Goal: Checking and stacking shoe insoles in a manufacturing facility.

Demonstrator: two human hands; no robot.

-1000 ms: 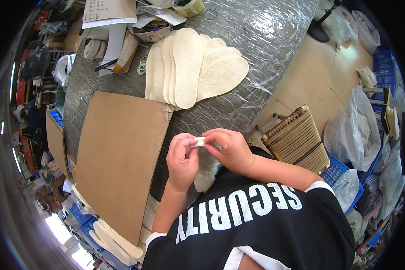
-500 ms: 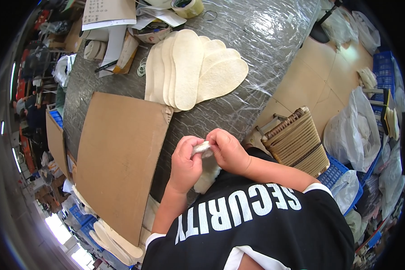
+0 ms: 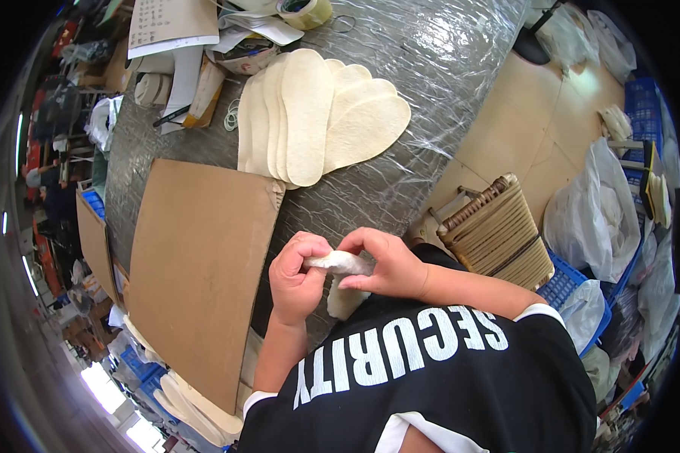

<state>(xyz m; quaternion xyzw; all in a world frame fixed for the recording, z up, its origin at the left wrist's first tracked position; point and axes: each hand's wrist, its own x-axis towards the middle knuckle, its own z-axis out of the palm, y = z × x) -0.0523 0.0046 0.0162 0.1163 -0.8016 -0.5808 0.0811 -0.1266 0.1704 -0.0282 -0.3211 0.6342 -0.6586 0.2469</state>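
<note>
Close to my body, a cream-white fleecy insole (image 3: 343, 262) is bent between my two hands. My left hand (image 3: 298, 278) pinches one edge of it with thumb and curled fingers. On its other side my right hand (image 3: 391, 264) holds it between thumb and bent fingers, the thumb lower down. Part of the fluffy piece hangs beneath the hands, down by the black shirt. Farther off on the table, several flat cream insoles (image 3: 307, 117) lie fanned out in an overlapping pile.
A big cardboard sheet (image 3: 200, 264) lies left of my hands on the plastic-covered table (image 3: 431, 53). Papers (image 3: 175, 26), a tape roll (image 3: 306, 11) and a black pen (image 3: 171, 115) are at the back. To the right stand a woven stool (image 3: 495, 230), a blue crate (image 3: 555, 283) and plastic bags (image 3: 593, 215).
My hands have drawn a little apart, the left one shifting left. The right thumb has spread from its fingers, and more of the fleecy insole shows between them.
</note>
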